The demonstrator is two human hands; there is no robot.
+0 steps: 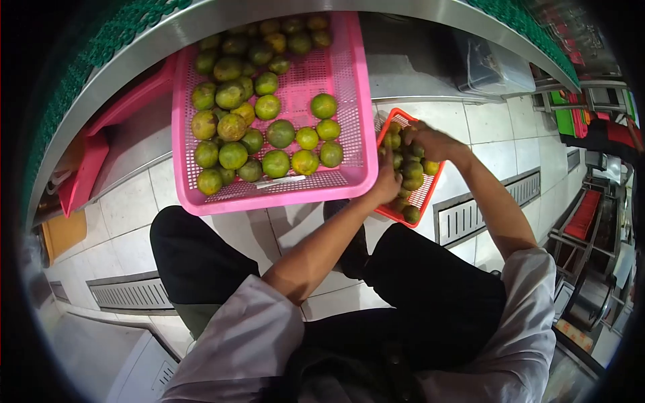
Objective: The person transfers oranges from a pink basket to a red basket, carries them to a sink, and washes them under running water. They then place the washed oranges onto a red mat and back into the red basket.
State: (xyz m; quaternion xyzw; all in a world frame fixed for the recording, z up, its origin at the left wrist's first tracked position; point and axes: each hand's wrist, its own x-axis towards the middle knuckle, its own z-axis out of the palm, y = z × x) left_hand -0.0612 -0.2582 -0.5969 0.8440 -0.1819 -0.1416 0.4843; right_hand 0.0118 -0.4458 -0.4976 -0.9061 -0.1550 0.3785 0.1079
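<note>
A small red-orange plastic basket (425, 193) stands on the floor at the right, filled with green citrus fruits (412, 176). My left hand (385, 183) is at its near left side, fingers apart and at least one stretched out against the fruit. Over the upper right of the same basket, my right hand (435, 143) has its fingers curled round a green citrus fruit, which is mostly hidden under them. A large pink crate (279, 201) sits to the left, holding several loose green and yellowish citrus fruits (280, 133).
A steel shelf edge with green mesh (94, 74) arches over the top. Floor drains (487, 208) lie in the white tiles. A clear plastic bin (497, 67) stands at the back, a metal rack (591, 235) at the right. Another person's dark sleeve (608, 141) shows at far right.
</note>
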